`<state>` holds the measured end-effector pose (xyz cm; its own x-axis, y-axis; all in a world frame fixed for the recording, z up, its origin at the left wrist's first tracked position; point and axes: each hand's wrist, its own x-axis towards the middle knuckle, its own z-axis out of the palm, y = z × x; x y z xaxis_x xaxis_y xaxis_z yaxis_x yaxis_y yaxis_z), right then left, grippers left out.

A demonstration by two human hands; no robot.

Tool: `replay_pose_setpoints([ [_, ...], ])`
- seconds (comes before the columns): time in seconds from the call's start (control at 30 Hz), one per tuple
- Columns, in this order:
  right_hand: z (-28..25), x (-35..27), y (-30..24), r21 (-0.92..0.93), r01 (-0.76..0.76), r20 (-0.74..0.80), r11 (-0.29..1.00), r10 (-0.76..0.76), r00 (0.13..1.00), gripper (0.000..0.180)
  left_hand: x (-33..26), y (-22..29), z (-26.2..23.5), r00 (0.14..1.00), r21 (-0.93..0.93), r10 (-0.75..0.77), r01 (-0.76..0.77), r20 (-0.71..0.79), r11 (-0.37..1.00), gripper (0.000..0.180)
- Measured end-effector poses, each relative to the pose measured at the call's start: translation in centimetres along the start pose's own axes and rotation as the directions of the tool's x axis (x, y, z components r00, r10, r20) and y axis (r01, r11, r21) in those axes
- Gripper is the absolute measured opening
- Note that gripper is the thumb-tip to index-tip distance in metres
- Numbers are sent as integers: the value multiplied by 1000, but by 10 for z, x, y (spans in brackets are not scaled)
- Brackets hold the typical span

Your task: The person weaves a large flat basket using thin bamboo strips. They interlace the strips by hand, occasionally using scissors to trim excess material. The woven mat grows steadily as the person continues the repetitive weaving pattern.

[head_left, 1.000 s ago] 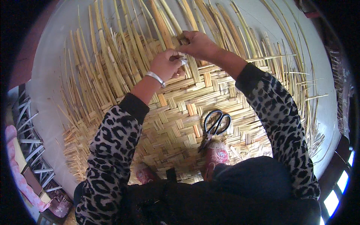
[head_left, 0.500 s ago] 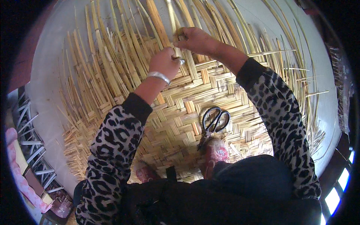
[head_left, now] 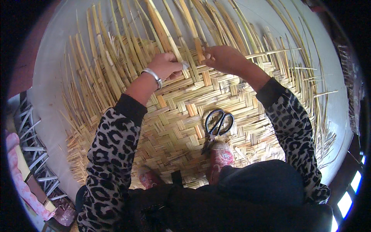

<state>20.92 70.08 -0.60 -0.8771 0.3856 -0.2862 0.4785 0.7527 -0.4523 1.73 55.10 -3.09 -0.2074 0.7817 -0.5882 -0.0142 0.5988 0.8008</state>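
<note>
Beneath me lies a half-woven mat (head_left: 181,133) of flat pale reed strips, its loose ends fanning out along the far edge. At that edge my left hand (head_left: 167,66), with a silver bracelet at the wrist, is closed on a pale reed strip (head_left: 167,33) slanting up and away. Just to the right, my right hand (head_left: 222,58) pinches a browner reed strip (head_left: 191,29) near the weave. A pair of black-handled scissors (head_left: 219,123) rests on the mat, blades toward me, by my right shoe.
My red patterned shoes (head_left: 223,156) stand on the mat. Long strips (head_left: 305,42) stick out at the right side over the grey floor (head_left: 48,89). A metal rack-like frame (head_left: 34,147) and pink cloth (head_left: 15,154) are at the left rim.
My hands have moved apart and slightly nearer to me, the left going left, the right going right. The left hand's strip now leans left, and the right hand has shifted to a browner strip.
</note>
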Motion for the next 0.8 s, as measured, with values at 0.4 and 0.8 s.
replay_pose_setpoints([
  [0.4,1,-2,2,-63,33,142,997,-24,990,37,-17,-1,27,927,794,333,-69,-173,604,26],
  [0.8,5,-2,9,-63,126,40,990,-123,992,23,-34,-3,11,958,750,281,-145,-57,645,21],
])
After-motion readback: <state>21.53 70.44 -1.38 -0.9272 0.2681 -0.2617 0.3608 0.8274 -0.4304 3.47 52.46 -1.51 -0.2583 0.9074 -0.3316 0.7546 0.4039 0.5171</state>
